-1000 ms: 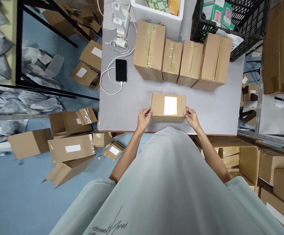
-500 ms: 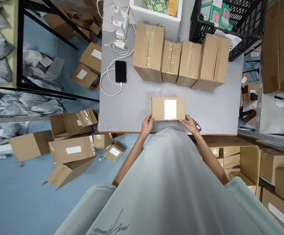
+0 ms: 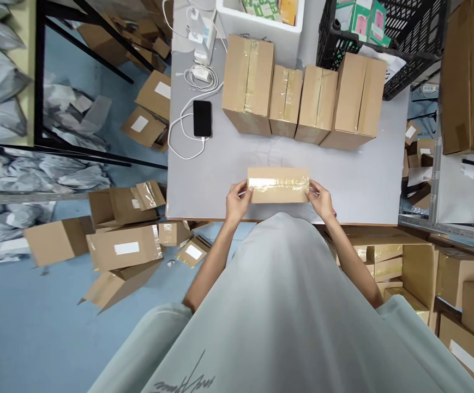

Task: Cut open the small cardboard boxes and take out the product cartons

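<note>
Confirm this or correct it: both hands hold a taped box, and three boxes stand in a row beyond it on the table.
Wrong count: the head view shows four boxes in that row, not three. The left hand and right hand do hold the taped box.

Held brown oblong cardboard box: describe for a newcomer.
On the grey tabletop is a row of four brown cardboard boxes. Nearer the camera, the brown oblong box is held between left grip and right grip. Unlike the row's front-to-back seams, its shiny tape runs left to right.
</note>
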`<state>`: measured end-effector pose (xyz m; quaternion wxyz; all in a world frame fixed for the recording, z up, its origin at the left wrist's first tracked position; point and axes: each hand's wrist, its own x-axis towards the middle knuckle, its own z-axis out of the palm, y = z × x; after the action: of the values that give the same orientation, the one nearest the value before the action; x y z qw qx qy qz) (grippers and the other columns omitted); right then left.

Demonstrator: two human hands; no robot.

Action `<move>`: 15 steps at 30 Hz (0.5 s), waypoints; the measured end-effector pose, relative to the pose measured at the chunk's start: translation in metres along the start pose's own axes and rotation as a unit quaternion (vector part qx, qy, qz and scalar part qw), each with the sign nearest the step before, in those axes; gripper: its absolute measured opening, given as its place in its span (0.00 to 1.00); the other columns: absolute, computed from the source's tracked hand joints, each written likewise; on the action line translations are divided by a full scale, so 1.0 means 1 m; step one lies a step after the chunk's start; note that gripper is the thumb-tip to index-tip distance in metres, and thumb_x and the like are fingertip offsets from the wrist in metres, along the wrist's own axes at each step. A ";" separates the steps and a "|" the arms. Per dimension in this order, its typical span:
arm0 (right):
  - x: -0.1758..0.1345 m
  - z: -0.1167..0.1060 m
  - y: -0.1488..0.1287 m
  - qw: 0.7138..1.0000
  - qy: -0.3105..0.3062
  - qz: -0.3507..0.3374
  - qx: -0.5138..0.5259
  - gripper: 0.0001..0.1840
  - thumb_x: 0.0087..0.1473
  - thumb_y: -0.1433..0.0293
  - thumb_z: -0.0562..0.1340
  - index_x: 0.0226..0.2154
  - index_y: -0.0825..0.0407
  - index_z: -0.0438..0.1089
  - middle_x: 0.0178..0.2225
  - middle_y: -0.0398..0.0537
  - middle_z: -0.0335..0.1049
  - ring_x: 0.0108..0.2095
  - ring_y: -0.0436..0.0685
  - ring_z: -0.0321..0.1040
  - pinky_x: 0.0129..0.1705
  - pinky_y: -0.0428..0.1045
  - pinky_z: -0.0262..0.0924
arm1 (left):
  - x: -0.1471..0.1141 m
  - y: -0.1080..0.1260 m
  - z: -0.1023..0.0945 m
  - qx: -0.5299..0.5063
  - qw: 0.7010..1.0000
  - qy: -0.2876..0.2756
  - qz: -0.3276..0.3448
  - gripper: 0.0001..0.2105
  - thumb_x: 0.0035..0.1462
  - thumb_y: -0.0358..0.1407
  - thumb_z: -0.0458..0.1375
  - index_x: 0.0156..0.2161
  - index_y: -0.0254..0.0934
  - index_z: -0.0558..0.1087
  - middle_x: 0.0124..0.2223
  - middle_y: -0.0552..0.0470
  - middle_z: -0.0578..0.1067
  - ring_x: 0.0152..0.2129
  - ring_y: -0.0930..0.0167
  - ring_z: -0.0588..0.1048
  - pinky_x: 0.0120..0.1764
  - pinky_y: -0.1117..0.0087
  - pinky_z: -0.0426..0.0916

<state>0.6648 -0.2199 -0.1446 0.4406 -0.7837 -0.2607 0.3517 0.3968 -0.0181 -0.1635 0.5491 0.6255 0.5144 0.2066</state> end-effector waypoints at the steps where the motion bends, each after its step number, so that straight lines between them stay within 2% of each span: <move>1: -0.003 0.003 0.002 1.000 -0.003 0.004 0.003 0.39 0.62 0.47 0.68 0.68 0.49 0.76 0.65 0.58 0.79 0.59 0.70 0.80 0.67 0.67 0.75 | -0.001 -0.003 0.001 0.001 1.000 -0.003 -0.011 0.28 0.65 0.55 0.67 0.61 0.37 0.81 0.59 0.38 0.79 0.53 0.58 0.83 0.57 0.53 0.81; 5: -0.013 0.014 0.008 1.000 0.004 0.010 0.012 0.44 0.61 0.45 0.68 0.72 0.49 0.71 0.68 0.63 0.74 0.62 0.71 0.77 0.66 0.67 0.74 | -0.004 -0.013 0.008 0.000 1.000 0.003 -0.022 0.29 0.67 0.54 0.66 0.64 0.37 0.79 0.61 0.36 0.78 0.54 0.58 0.83 0.57 0.54 0.81; 10: -0.017 0.026 0.006 0.999 -0.002 0.031 0.028 0.53 0.60 0.47 0.70 0.80 0.45 0.58 0.71 0.62 0.71 0.60 0.69 0.79 0.65 0.66 0.75 | 0.000 -0.013 0.018 -0.003 0.999 0.033 -0.015 0.24 0.69 0.52 0.63 0.61 0.37 0.80 0.62 0.36 0.79 0.53 0.60 0.82 0.58 0.56 0.80; 12: -0.017 0.028 0.005 0.999 -0.009 0.035 0.035 0.53 0.63 0.46 0.68 0.81 0.46 0.55 0.71 0.61 0.72 0.61 0.68 0.79 0.66 0.65 0.74 | 0.002 -0.009 0.021 -0.002 0.999 0.048 -0.020 0.22 0.70 0.48 0.62 0.60 0.36 0.80 0.61 0.35 0.79 0.53 0.60 0.82 0.58 0.57 0.80; 15: -0.016 0.024 0.006 0.998 -0.020 0.036 0.048 0.50 0.68 0.41 0.61 0.80 0.48 0.57 0.72 0.60 0.72 0.66 0.69 0.76 0.70 0.65 0.70 | 0.000 -0.001 0.025 0.004 0.998 0.054 -0.023 0.20 0.69 0.43 0.61 0.60 0.35 0.80 0.61 0.36 0.79 0.52 0.60 0.82 0.58 0.57 0.79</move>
<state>0.6367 -0.2222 -0.1530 0.4594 -0.7634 -0.2244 0.3947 0.4168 -0.0303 -0.1719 0.5226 0.6040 0.5581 0.2251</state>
